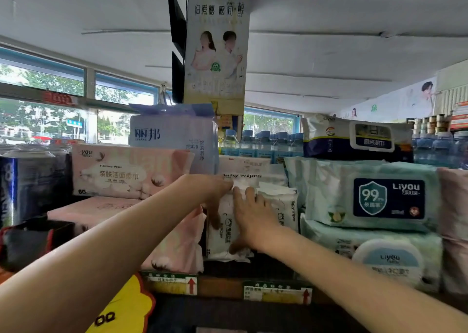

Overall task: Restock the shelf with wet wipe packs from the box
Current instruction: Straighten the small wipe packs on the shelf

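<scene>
White baby wipe packs (283,203) stand upright in a row on the top shelf (222,286), between pink tissue packs and green Liyou packs. My left hand (210,190) grips the top and left side of the nearest white pack (222,234), thumb down its front. My right hand (253,216) lies flat against that pack's front, fingers straight and pointing up, thumb near its bottom edge. Another baby wipes pack (243,175) lies flat behind. The box is out of view.
Pink cleansing-paper packs (126,170) are stacked at left, with dark rolls (27,180) further left. Green Liyou wipe packs (374,196) sit stacked at right. A blue tissue bundle (172,137) and bottled water (266,142) stand behind. Price tags (276,292) line the shelf edge.
</scene>
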A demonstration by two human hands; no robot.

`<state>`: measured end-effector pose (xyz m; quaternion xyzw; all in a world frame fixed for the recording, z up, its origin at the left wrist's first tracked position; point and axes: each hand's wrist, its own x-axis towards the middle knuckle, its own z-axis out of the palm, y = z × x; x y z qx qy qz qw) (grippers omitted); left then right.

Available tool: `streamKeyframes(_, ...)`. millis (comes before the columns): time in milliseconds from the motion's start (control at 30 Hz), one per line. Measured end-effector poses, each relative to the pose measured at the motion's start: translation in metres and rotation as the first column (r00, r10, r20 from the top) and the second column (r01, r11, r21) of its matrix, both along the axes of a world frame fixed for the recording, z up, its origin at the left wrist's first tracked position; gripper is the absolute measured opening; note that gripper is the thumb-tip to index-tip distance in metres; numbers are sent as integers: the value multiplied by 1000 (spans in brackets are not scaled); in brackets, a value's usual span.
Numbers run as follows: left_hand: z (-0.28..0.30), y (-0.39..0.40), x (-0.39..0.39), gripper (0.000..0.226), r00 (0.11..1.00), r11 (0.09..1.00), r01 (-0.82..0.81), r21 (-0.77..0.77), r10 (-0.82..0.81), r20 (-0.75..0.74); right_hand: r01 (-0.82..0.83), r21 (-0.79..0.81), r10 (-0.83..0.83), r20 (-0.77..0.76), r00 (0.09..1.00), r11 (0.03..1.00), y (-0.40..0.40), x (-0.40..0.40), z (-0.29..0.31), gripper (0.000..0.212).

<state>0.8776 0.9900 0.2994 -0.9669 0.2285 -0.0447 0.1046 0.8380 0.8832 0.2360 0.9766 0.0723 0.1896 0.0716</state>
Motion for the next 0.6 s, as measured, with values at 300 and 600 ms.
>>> streamKeyframes(300, -6, 3, -4, 114, 997, 989, -65, 133, 59, 46, 14, 471, 94, -205, 974, 882, -16, 10, 16, 129)
streamKeyframes(600, -10, 2, 0, 126, 999, 996, -41, 79, 44, -33, -31, 373, 108, -189, 976, 927, -13, 8, 21, 114)
